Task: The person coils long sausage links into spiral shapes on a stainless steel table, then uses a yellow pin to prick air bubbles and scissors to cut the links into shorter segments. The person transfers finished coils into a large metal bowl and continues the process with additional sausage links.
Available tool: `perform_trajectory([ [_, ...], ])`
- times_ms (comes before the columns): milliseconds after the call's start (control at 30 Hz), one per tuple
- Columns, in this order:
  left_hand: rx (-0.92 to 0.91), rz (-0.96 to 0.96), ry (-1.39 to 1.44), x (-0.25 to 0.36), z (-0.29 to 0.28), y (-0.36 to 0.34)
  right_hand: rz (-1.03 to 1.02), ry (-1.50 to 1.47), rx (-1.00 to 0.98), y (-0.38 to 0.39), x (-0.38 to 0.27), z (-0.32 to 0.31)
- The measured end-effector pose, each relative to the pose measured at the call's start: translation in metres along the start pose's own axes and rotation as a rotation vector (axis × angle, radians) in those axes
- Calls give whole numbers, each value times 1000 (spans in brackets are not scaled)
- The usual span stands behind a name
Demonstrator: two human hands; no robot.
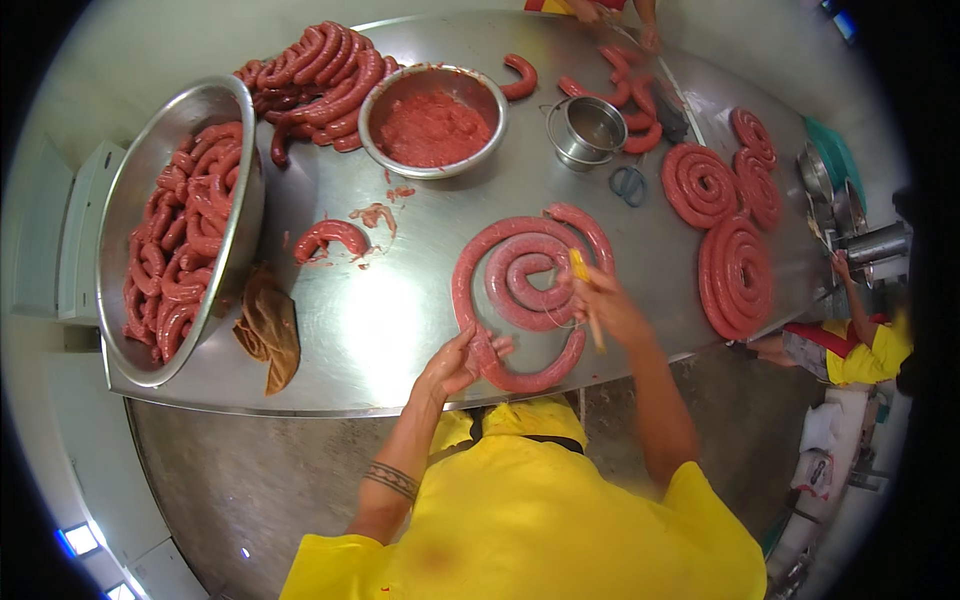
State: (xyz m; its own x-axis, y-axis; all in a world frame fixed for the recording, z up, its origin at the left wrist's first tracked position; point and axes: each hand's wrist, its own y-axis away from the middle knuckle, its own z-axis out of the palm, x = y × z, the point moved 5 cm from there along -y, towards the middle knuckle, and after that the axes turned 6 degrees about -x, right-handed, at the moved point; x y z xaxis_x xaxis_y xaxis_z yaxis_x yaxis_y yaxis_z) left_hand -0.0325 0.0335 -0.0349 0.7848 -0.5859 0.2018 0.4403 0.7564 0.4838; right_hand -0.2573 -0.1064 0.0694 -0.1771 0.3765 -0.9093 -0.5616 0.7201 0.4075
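A long pink sausage (535, 365) lies in a loose spiral on the steel table (370, 300) in front of me. My left hand (465, 360) has its fingers curled round the outer loop at its lower left. My right hand (600, 300) grips a slim yellow-and-wood tool (582, 268) over the right side of the spiral; its working end is too small to make out. A thin loop of string or wire hangs beside that hand.
Left: a steel tub of sausages (175, 240), brown cloth (265, 330). Back: piled sausages (320, 80), bowl of meat (432, 130), steel pots (585, 130), blue scissors (628, 183). Right: coiled sausages (735, 275). Co-workers' hands (590, 15) and a person (860, 340) are at the far edges.
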Motion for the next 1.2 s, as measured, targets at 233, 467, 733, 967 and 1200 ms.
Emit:
perform_trajectory([
  [233,283,152,-1038,21,1,-20,152,909,302,130,53,-68],
  [467,-46,484,-42,41,-1,1,-194,367,-900,32,47,203],
  [733,-39,463,-450,54,19,52,104,-258,-479,-179,-48,190],
  [967,373,482,-1514,53,1,51,-127,166,-178,-140,-89,71],
  [1200,352,554,-1227,67,14,44,-147,271,-470,-21,-6,86],
])
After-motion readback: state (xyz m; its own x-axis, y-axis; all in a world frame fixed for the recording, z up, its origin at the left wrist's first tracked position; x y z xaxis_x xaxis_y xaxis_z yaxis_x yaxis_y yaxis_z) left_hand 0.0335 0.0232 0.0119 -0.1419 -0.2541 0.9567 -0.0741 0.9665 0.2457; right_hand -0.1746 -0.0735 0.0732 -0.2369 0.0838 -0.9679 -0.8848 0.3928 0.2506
